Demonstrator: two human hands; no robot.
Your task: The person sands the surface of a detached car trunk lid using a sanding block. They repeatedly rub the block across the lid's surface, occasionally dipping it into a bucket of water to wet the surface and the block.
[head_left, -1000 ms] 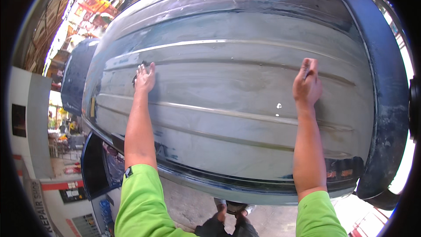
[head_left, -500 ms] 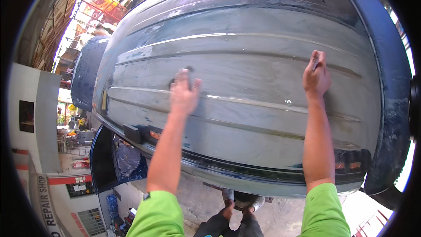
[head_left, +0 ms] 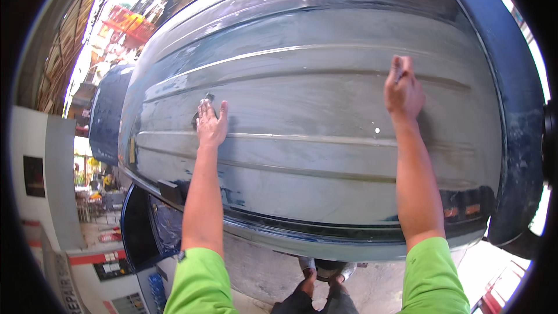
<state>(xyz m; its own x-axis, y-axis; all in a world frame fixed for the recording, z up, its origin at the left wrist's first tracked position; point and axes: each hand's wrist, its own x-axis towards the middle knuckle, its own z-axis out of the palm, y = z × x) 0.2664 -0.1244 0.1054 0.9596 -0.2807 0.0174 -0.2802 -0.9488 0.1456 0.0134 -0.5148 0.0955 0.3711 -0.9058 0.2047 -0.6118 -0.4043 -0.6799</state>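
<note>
The broad grey roof [head_left: 325,104] of a vehicle, ribbed lengthwise and patchy, fills the middle of the view. My left hand [head_left: 213,128] lies palm down on its left part, thumb apart from the fingers. Under those fingers is a dark piece of sandpaper [head_left: 208,98], its edges showing past the fingertips and at the side. My right hand [head_left: 406,96] is curled closed above the right part of the roof. Something small and greyish sticks out between its fingers, too little of it showing to name. Both arms are stretched forward over the near roof edge.
A blue visor-like panel [head_left: 511,110] curves along the right end. An open dark vehicle door [head_left: 139,232] hangs at lower left, beneath a small black block [head_left: 170,192] on the roof edge. My feet are on a support below. Another dark blue vehicle part [head_left: 107,116] stands left.
My left hand has slid left over the roof with the sandpaper. The right hand has shifted slightly left in view, still closed. The view itself has moved a little.
</note>
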